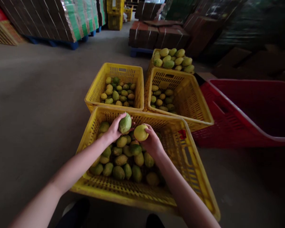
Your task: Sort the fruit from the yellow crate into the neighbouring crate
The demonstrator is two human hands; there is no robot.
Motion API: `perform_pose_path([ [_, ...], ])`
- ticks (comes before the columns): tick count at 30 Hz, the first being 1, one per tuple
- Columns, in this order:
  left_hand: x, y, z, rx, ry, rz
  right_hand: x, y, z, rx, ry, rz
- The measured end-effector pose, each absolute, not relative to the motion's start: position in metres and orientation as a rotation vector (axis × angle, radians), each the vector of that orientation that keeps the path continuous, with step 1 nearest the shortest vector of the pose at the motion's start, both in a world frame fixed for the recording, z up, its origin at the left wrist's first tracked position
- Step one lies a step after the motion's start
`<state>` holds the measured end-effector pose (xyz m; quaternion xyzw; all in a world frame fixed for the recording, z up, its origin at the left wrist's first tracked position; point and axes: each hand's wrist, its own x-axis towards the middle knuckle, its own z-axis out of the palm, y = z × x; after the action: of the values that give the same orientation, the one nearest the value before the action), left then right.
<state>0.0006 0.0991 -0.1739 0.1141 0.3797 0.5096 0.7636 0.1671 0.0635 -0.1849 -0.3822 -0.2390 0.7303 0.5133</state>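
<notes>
My left hand [116, 128] is closed around a green lemon [125, 123], held above the near yellow crate. Just to its right, my right hand [153, 141] grips a yellow lemon [141, 133] between thumb and fingers. The two fruits are close together but apart. Below them, green and yellow lemons [118, 172] lie in the large near crate [144, 202], mostly on its left and middle. Part of that pile is hidden by my hands and forearms.
Behind stand a left yellow crate [90, 95] and a right yellow crate [199, 101], both partly filled with lemons. A heaped crate of lemons [168, 60] is farther back. A red bin [218, 117] stands at right. Cartons on pallets [73, 44] and stacked boxes [144, 34] line the back.
</notes>
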Motion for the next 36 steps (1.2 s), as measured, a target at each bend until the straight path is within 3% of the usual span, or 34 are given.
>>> perform_pose_path([
  [14,0.000,0.096,-0.174,0.455,0.777,1.008,0.172,0.057,-0.173,-0.890,-0.704,1.720],
  [30,0.005,0.100,-0.178,0.356,0.965,0.895,0.162,0.062,-0.186,-1.329,-0.512,1.663],
  [36,0.003,0.101,-0.179,0.276,0.994,0.887,0.166,0.068,-0.189,-1.431,-0.473,1.818],
])
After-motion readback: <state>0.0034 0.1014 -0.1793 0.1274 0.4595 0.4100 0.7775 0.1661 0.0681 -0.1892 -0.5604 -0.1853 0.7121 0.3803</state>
